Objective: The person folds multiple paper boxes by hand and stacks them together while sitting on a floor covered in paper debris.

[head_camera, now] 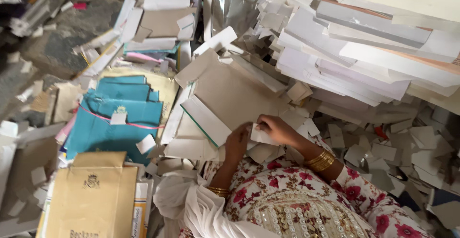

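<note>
Small white paper piece [261, 136]: held low in the middle of the view, just above the person's lap, between both hands. It is a flat offcut with a pointed upper corner, tilted slightly.

Right hand [280, 130]: fingers curled over the top right edge of the piece, pinching it. Gold bangles [321, 161] sit on that wrist, above a floral sleeve [364, 195] in red and white.

Left hand [237, 144]: closed around the left side of the same piece, knuckles toward the camera; the fingertips are hidden, so the exact grip cannot be made out. A thinner gold bangle [218, 190] shows on this wrist.

Just beyond the hands: a stack of grey-brown cards [230, 94] lying flat, with a white card [206, 120] edged in green resting on its near corner, touching the left hand's side.

Around the lap: loose grey and white scraps [383, 152] scattered thickly to the right, overlapping one another.

Upper right: a tall, sloping heap of white and pale strips and sheets [364, 51].

Left of the grey-brown stack: a bundle of teal folders [115, 118] tied with a pink string [103, 117], a small white scrap lying on top.

Lower left: a tan envelope [93, 195] with a dark emblem, lying flat, near the person's white cloth [191, 204].

Upper left: more mixed paper stacks [158, 22] beside bare grey floor [72, 32].
</note>
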